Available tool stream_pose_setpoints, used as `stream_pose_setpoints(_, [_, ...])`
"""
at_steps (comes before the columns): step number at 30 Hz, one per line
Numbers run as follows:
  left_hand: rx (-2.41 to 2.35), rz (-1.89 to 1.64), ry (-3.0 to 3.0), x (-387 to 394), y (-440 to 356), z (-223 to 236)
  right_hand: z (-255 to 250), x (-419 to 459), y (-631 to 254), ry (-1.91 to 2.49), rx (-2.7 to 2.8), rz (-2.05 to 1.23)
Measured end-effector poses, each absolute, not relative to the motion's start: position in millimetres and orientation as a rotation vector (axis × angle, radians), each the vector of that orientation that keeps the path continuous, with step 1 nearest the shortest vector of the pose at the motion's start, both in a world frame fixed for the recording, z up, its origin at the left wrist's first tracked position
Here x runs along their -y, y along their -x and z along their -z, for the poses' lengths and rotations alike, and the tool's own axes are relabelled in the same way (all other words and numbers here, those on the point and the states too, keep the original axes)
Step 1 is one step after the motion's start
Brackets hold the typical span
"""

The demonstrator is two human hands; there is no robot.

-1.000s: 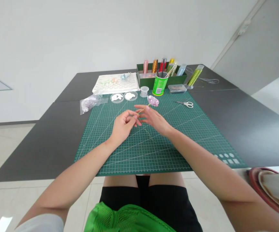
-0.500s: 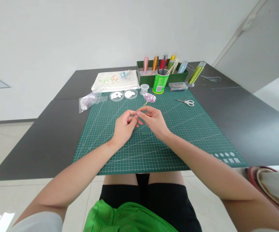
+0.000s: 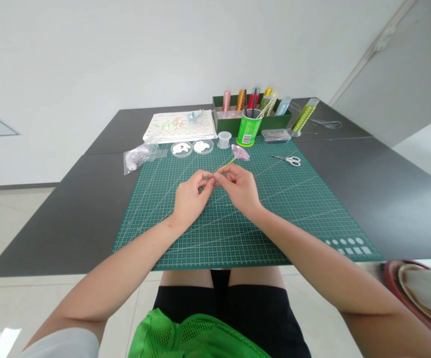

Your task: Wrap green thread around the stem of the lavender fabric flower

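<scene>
A pale purple artificial flower (image 3: 241, 152) on a thin yellow-green stem (image 3: 228, 163) points up and to the right above the green cutting mat (image 3: 275, 199). My right hand (image 3: 240, 188) pinches the stem between thumb and forefinger. Fingertips of my left hand (image 3: 195, 191) are pressed together at the stem's lower end, right beside the right fingertips. The very end of the stem is hidden between the fingers. White-handled scissors (image 3: 293, 160) lie on the mat to the right of the flower.
Behind the mat stand a green can (image 3: 248, 130) with sticks, a dark green box (image 3: 227, 125) of thread spools and a flat clear case (image 3: 276, 135). Two dishes of white pieces (image 3: 181, 149), a small clear tub (image 3: 224, 140), a plastic bag (image 3: 137, 158) and stacked white sheets (image 3: 180, 132) sit left.
The flower has swung to the right and tipped more upright. Both hands stay pinched together, and the fingers have shifted slightly along the stem.
</scene>
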State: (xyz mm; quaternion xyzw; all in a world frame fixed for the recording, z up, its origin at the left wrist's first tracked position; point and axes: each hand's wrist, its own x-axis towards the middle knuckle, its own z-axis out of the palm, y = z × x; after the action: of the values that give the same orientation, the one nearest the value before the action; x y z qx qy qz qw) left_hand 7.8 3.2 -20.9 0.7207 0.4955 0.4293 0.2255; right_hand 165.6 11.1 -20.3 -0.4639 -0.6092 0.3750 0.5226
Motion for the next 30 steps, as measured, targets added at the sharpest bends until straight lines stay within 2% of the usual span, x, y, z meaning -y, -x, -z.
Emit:
stream_pose_setpoints(5, [-1.252,-1.185,-1.834,-6.7,-7.7,20.8,23.9,-19.9,-169.9,1.052,1.421,-1.059])
stream_pose_setpoints(18, [-0.921,-1.126,-1.448,-13.4,-5.6,16.7,22.5,-23.8,-175.8,0.928,1.417,-1.183])
stream_pose_setpoints(30, [-1.105,-1.269,-1.543,-13.1,-0.1,2.0,10.1,-11.0,-182.2,0.899,1.81,-0.665])
